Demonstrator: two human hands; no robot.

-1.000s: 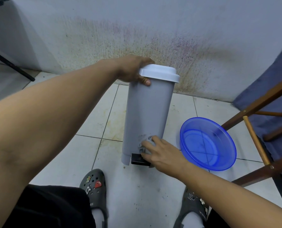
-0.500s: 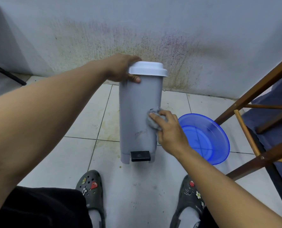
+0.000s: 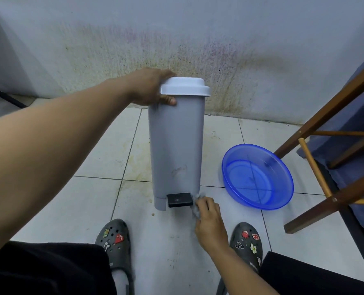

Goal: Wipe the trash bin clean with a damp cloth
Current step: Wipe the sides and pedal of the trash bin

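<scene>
Our left hand (image 3: 150,87) grips the trash bin (image 3: 176,145) just under its white lid (image 3: 185,87). Our right hand (image 3: 208,222) presses the bunched grey cloth (image 3: 197,206) against the bin's base beside the black pedal (image 3: 179,200).

My arms are bare, no sleeves. I wear black shorts (image 3: 49,267) and dark grey clogs (image 3: 115,241) studded with small charms: red, yellow, white, a flower.

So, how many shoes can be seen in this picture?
2. The left clog is on the tiled floor below the trash bin; the right clog is beside the right hand, below the blue basin. None looks hidden.
</scene>
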